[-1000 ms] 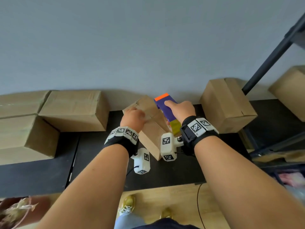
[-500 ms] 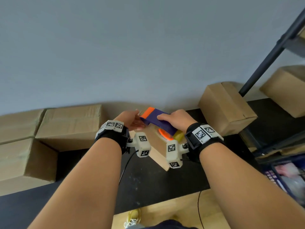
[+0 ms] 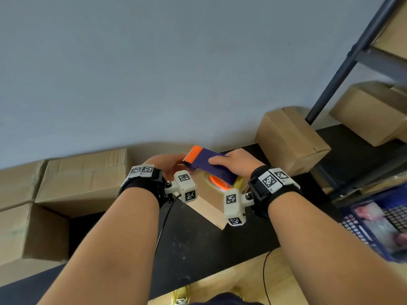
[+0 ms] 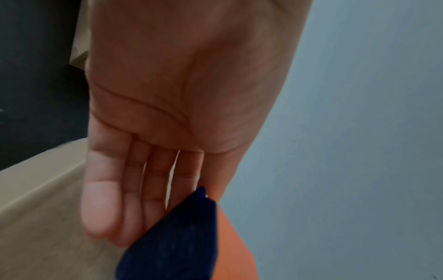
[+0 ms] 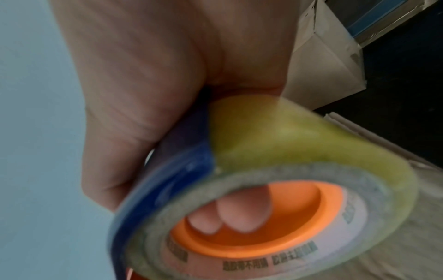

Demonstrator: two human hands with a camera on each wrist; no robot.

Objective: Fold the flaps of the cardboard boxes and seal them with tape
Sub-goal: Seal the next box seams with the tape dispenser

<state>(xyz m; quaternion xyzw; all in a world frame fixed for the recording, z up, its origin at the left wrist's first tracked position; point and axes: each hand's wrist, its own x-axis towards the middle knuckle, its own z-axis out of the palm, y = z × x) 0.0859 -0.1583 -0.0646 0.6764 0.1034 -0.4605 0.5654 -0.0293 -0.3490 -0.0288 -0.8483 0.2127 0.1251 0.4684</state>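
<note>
Gripping the tape dispenser (image 3: 211,167) from above, right hand (image 3: 235,162) holds it over the small cardboard box (image 3: 209,201) on the black table (image 3: 198,245). Right wrist view alone shows fingertips (image 5: 242,212) curled through the roll's orange core. Left wrist view shows left hand (image 4: 167,106) flat, fingers straight, beside the dispenser's orange end.

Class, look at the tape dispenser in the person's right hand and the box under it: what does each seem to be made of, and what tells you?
Tape dispenser: probably hard plastic, smooth matt blue body with an orange tip; it carries a glossy, yellowish clear roll on an orange hub. Box: brown cardboard, dull and fibrous, with sharp folded edges.
</note>
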